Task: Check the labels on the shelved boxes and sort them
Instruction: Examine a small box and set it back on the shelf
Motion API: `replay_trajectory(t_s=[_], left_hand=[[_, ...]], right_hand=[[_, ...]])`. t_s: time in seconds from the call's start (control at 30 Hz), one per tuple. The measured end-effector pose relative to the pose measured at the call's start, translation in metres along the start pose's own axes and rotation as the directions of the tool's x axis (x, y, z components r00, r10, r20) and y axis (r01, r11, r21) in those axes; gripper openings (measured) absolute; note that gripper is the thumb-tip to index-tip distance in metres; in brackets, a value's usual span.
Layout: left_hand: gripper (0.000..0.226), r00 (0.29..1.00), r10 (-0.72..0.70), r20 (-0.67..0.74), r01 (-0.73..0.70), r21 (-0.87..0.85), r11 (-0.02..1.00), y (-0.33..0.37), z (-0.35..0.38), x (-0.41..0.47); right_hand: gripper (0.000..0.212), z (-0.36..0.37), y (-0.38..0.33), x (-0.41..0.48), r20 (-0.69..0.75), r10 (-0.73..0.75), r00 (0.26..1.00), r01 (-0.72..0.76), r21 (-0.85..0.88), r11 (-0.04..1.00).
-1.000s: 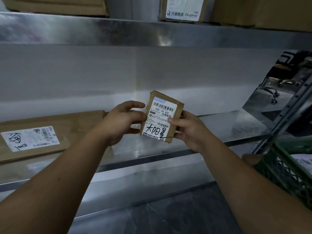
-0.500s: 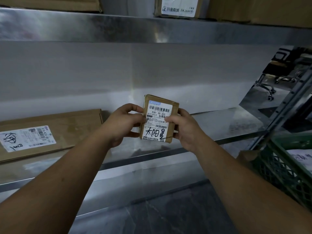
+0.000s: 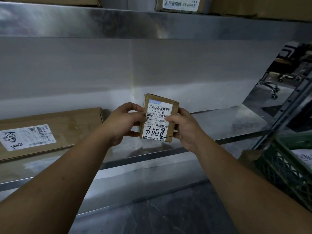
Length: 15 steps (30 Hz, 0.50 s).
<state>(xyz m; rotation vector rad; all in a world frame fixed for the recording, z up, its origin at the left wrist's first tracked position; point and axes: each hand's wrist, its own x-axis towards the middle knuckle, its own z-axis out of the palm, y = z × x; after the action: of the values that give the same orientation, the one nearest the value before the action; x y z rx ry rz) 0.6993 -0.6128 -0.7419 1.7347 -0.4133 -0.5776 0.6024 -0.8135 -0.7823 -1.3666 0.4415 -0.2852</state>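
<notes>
A small brown cardboard box is held upright above the steel shelf, its white shipping label with barcodes and black handwriting facing me. My left hand grips its left edge, thumb on the front. My right hand grips the right edge, thumb across the label. A flat cardboard parcel with its own white label lies on the same shelf to the left.
The upper shelf carries more cardboard boxes, one labelled box at top centre. A green plastic crate with a white parcel inside stands at the right. The shelf's upright post rises at right. Dark floor lies below.
The small box has turned from a rightward tilt to nearly upright, and both hands have shifted slightly left with it. The grips are unchanged.
</notes>
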Motion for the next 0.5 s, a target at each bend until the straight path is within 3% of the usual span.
replay_trajectory(t_s=[0.27,0.5], left_hand=[[0.017,0.996,-0.007,-0.084,0.007,0.004,1.0,-0.009,0.0,0.009],[0.019,0.981,0.079,-0.176,-0.048,0.175,0.983,-0.013,-0.002,0.008]], right_hand=[[0.047,0.016,0.002,0.003,-0.022,-0.082,0.996,0.079,-0.106,0.991],[0.048,0.033,0.003,0.003,0.006,-0.156,0.988,0.153,-0.238,0.959]])
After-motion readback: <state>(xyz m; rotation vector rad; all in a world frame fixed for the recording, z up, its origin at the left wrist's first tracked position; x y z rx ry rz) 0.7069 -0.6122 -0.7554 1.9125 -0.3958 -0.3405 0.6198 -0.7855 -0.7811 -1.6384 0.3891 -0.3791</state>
